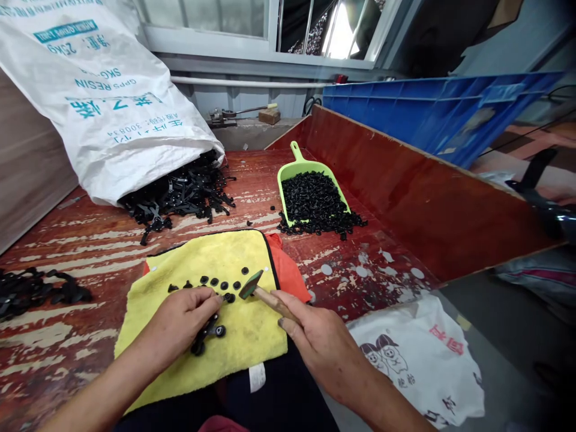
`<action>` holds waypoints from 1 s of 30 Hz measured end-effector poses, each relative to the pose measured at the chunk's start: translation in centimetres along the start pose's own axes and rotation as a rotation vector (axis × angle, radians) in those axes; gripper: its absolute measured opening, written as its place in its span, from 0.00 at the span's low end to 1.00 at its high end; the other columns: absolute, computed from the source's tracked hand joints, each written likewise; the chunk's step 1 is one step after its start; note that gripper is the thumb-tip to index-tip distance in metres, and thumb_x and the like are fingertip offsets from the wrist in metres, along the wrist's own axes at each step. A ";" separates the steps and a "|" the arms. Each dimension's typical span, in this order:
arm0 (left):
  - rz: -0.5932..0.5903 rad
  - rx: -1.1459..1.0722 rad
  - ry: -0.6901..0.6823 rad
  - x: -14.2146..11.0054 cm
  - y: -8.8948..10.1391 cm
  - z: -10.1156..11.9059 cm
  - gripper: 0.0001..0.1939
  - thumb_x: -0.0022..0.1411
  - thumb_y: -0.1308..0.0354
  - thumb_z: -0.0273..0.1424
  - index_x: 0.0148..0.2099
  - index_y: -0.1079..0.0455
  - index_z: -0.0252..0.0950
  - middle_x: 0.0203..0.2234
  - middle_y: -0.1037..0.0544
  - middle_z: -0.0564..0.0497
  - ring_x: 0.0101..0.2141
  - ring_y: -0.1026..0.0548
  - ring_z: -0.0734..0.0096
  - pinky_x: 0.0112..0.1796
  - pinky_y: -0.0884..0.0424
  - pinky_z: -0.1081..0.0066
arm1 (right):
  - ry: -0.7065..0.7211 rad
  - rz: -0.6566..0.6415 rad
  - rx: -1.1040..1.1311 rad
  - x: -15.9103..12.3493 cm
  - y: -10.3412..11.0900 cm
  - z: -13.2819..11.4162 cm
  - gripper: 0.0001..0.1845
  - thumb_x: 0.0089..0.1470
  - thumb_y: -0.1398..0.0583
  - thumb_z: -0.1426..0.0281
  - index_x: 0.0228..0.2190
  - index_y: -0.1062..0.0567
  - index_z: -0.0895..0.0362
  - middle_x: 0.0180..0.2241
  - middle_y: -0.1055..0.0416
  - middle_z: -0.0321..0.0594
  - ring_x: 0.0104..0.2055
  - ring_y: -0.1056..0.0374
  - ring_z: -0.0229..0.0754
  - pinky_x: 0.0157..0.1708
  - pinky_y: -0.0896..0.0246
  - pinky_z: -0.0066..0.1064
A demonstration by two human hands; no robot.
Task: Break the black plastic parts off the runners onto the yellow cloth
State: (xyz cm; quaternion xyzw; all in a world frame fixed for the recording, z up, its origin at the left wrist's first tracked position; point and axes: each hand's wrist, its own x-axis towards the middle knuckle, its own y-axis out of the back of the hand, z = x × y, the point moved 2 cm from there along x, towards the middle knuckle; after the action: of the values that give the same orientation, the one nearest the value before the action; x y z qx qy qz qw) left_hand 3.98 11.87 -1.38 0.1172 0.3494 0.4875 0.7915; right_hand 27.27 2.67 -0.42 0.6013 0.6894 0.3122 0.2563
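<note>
My right hand (321,339) is wrapped round the wooden handle of a small hammer (274,302); its greenish-grey metal head hangs just above a yellow cloth (252,336). My left hand (186,321) is closed in a pinch over the cloth, its fingertips right beside a small round black cap (229,297). Whether they hold a piece is hidden. Under that hand a black plastic arm-shaped part (209,335) lies partly covered, its round ends showing. Several more black caps (225,285) are spread in a loose row beyond my fingers.
A lime-green dustpan (297,153) heaped with small black pieces stands ahead. At the back left, a white sack (121,108) spills black plastic parts (180,195). More black parts (40,291) lie far left. A red-brown board (382,174) edges the right side, with a blue crate (405,114) behind.
</note>
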 end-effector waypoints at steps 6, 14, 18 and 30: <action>0.054 0.078 -0.011 0.2 -0.3 -0.2 0.21 0.61 0.51 0.48 0.24 0.40 0.40 0.15 0.46 0.60 0.16 0.46 0.75 0.19 0.50 0.74 | 0.029 0.014 -0.058 0.4 -0.1 0.1 0.33 0.62 0.47 0.76 0.63 0.40 0.37 0.51 0.23 0.28 0.42 0.23 0.40 0.42 0.30 0.28; 0.046 0.095 -0.108 0.7 -0.5 -1.1 0.23 0.64 0.52 0.49 0.27 0.33 0.38 0.20 0.37 0.57 0.24 0.39 0.71 0.28 0.45 0.73 | -0.031 0.011 -0.066 0.5 -0.5 0.4 0.30 0.62 0.46 0.72 0.62 0.38 0.37 0.45 0.20 0.29 0.38 0.23 0.41 0.39 0.30 0.29; 0.043 0.058 -0.104 0.7 -0.7 -1.6 0.25 0.64 0.53 0.52 0.27 0.34 0.38 0.20 0.38 0.58 0.24 0.41 0.72 0.27 0.46 0.73 | -0.052 -0.003 -0.046 0.5 -0.3 0.3 0.29 0.62 0.46 0.71 0.62 0.37 0.37 0.45 0.20 0.30 0.39 0.23 0.42 0.40 0.30 0.30; 0.036 0.095 -0.106 0.8 -0.6 -1.2 0.25 0.64 0.54 0.53 0.29 0.32 0.38 0.21 0.36 0.56 0.25 0.38 0.69 0.29 0.44 0.71 | -0.046 -0.026 -0.046 0.4 -0.4 0.4 0.28 0.64 0.47 0.72 0.63 0.38 0.39 0.49 0.22 0.31 0.42 0.23 0.42 0.44 0.30 0.31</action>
State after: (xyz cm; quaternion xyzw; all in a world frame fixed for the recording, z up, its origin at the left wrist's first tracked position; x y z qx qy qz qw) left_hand 3.77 12.04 -2.92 0.1864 0.3276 0.4779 0.7935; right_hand 27.24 3.11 -0.97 0.5932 0.6837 0.3107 0.2900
